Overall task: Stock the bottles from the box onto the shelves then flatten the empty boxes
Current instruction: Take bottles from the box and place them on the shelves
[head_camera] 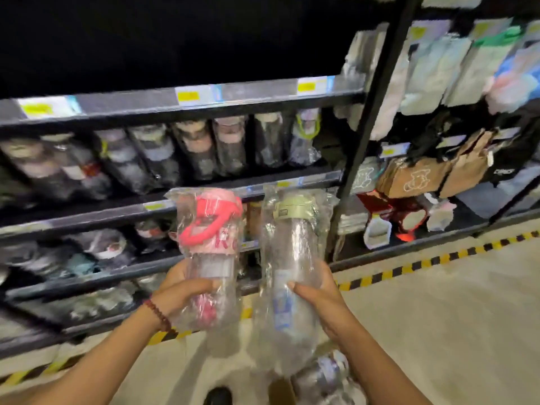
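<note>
A pink-lidded bottle (pixel 209 252) is held by the left grip (pixel 187 290), a green-lidded bottle (pixel 292 258) by the right grip (pixel 317 296), before dark shelves (pixel 181 112) on a pale floor (pixel 438 302).

Tan bear bags (pixel 415 178) right; striped floor tape (pixel 432 260).

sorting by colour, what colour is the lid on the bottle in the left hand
Pink, with a brighter pink carry strap; it shows in the head view, through the clear plastic wrap.

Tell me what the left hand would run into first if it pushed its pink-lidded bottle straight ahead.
Probably the shelf edge just behind the pink-lidded bottle that the left hand grips, or the wrapped bottles under it; depth is unclear.
</note>
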The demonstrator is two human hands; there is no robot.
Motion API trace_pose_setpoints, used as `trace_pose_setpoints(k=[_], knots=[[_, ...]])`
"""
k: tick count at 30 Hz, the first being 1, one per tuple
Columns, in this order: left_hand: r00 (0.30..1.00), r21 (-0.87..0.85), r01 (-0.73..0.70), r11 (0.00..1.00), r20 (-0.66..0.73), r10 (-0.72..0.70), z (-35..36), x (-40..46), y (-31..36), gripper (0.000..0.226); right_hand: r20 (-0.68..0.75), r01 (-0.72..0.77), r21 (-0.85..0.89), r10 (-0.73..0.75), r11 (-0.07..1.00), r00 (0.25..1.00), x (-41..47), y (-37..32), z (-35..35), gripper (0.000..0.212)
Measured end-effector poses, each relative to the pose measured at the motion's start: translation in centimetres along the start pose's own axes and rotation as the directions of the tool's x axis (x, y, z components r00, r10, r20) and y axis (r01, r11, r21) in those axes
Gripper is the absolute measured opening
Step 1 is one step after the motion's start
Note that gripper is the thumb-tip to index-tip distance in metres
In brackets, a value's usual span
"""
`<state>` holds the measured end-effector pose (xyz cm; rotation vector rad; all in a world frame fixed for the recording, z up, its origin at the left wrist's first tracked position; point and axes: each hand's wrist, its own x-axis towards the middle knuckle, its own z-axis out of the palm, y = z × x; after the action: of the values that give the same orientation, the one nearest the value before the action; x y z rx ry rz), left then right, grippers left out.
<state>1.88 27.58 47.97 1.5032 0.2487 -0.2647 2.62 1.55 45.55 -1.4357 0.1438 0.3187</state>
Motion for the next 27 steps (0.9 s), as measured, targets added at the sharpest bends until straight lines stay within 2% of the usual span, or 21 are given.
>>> trace_pose_setpoints(k=[2,6,11,16,21,27], knots=[[0.993,-0.029,-0.013,0.999,-0.114,0.009,-3.6,-2.3,0.6,0.076,0.122,-0.003,-0.019,0.005,1.000,0.993,0.8,-1.0,3.7,0.080],[0.949,-0.102,-0.044,0.994,-0.314,0.009,-9.9,-6.8,1.0,0.074,0.324,-0.009,-0.085,0.036,0.996,0.945,2.1,-2.7,10.9,0.095],[0.877,-0.201,-0.083,0.976,-0.480,-0.024,-16.9,-10.9,1.1,0.066,0.471,-0.008,-0.138,0.073,0.990,0.879,3.4,-3.4,19.7,0.096],[0.832,-0.235,-0.127,0.964,-0.554,-0.025,-23.8,-12.9,0.6,0.078,0.530,-0.009,-0.158,0.092,0.987,0.843,5.0,-2.8,28.1,0.076],[0.815,-0.205,-0.132,0.970,-0.579,-0.012,-32.6,-12.1,0.0,0.079,0.549,0.009,-0.178,0.092,0.984,0.831,7.6,-1.7,36.8,0.080],[0.868,-0.165,-0.099,0.981,-0.497,0.004,-44.5,-8.0,-0.1,0.078,0.498,-0.023,-0.173,0.107,0.985,0.861,12.0,1.4,47.8,0.087]])
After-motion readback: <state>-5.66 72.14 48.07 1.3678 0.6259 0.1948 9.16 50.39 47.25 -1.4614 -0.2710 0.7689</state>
